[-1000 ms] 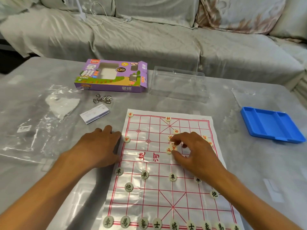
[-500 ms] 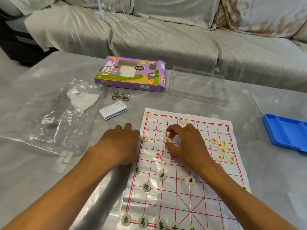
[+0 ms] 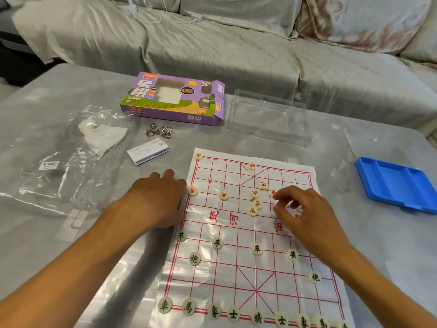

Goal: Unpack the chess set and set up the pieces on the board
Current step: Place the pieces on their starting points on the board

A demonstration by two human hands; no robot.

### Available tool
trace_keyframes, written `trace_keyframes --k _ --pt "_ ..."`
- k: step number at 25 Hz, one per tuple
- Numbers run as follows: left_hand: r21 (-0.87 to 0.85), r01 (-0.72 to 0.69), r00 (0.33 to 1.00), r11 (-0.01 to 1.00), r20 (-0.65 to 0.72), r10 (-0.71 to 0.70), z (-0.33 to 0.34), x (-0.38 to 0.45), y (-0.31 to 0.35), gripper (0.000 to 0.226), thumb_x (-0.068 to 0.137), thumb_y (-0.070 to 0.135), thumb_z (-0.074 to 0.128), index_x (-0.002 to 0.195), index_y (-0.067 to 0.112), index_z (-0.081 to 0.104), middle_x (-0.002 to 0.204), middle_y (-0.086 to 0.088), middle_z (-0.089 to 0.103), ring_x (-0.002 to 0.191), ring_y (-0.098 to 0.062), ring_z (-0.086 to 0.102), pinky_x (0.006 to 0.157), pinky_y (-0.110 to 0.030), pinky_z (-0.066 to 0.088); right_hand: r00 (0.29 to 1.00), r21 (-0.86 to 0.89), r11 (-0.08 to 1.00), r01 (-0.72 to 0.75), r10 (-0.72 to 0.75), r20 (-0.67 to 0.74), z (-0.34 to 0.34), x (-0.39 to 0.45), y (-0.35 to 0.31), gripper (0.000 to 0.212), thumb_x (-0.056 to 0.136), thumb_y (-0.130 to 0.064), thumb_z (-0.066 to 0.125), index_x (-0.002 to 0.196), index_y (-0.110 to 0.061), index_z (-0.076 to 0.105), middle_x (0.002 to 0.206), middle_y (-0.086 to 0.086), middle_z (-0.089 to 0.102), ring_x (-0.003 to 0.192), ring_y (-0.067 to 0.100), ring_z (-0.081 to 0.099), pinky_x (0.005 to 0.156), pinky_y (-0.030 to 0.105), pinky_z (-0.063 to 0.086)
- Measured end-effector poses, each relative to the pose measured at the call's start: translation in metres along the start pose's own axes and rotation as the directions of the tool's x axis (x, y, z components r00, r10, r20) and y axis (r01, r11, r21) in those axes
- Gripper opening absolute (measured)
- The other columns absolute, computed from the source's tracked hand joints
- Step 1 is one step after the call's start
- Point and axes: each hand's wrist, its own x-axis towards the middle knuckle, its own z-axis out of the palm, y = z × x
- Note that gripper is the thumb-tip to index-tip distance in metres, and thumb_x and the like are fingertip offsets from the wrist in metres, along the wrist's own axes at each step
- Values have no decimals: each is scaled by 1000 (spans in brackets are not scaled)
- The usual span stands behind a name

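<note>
A paper chess board (image 3: pixel 236 263) with red lines lies on the table. Black-lettered pieces (image 3: pixel 257 318) line its near edge, with more black-lettered pieces (image 3: pixel 217 242) a few rows up. On the far half, red-lettered pieces stand at the corner (image 3: pixel 198 156), at the back middle (image 3: pixel 252 165) and in the soldier row (image 3: pixel 223 195). Several loose red pieces (image 3: pixel 257 204) cluster near the river. My left hand (image 3: pixel 157 200) rests flat by the board's left edge. My right hand (image 3: pixel 305 216) hovers over the cluster with curled fingers, its index tip at one red piece (image 3: pixel 272 192). Other pieces are hidden under it.
Behind the board lie a purple chess box (image 3: pixel 172 100), a clear plastic case (image 3: pixel 267 117), a metal ring puzzle (image 3: pixel 159 131) and a folded leaflet (image 3: pixel 147 151). A crumpled plastic bag (image 3: pixel 59 162) is at the left, a blue tray (image 3: pixel 397 185) at the right, a sofa (image 3: pixel 236 43) beyond.
My right hand carried a red piece left to the soldier row, left it there, and came back right to the loose cluster. My left hand stayed by the board edge.
</note>
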Motion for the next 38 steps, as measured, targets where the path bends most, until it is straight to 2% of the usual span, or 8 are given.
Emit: trace_keyframes --k 4,9,16,18,22,26,33,38 --pt "-8 3 1000 1000 1 -3 2 1 -3 70 84 62 55 141 31 29 135 2 37 116 -19 47 80 -28 46 993 -40 999 26 -21 114 4 -3 5 28 90 -37 62 116 -43 55 108 -23 52 101 1 45 100 26 42" --pt "1 -5 1000 1000 6 5 2 2 -3 73 83 64 54 142 32 26 136 4 35 116 -16 46 78 -26 46 964 -154 968 197 -162 212 18 9 -3 36 97 -36 50 132 -42 49 127 -18 49 105 2 38 88 17 29" --pt "11 -6 1000 1000 12 6 3 1 -4 73 83 64 54 143 32 25 137 4 35 115 -17 46 77 -25 45 995 -291 953 80 -60 78 7 15 12 35 93 -42 53 126 -32 54 122 -11 58 103 10 48 91 24 40" --pt "11 -10 1000 1000 13 10 2 1 -4 73 83 64 54 143 33 25 137 4 35 115 -16 46 75 -24 45 996 -246 967 63 -45 77 7 14 10 38 91 -43 56 128 -33 52 124 -11 56 107 9 47 93 23 38" --pt "2 -7 1000 1000 18 7 2 1 -3 73 84 64 53 143 33 24 138 4 34 116 -16 45 77 -24 45 967 -117 974 193 -169 189 16 11 -4 38 91 -43 57 128 -39 51 133 -19 50 117 6 42 93 17 29" --pt "10 -8 1000 1000 8 8 2 1 -3 73 84 64 53 143 33 24 138 4 34 116 -16 45 77 -24 45 965 -159 958 240 -217 149 23 13 -3 29 95 -38 52 123 -35 60 131 -16 55 113 7 44 90 17 30" --pt "8 -10 1000 1000 4 10 1 0 -3 73 84 64 53 143 33 23 139 4 33 117 -16 45 80 -25 46 997 -202 977 71 -68 20 27 26 1 33 90 -51 54 115 -30 60 123 -12 57 106 8 45 93 25 35" --pt "-2 -7 1000 1000 13 7 1 0 -3 75 83 65 54 143 34 22 139 5 33 117 -16 45 80 -25 47 997 -203 976 74 -73 13 25 26 1 36 88 -55 55 111 -29 61 118 -12 59 104 9 46 93 27 38"
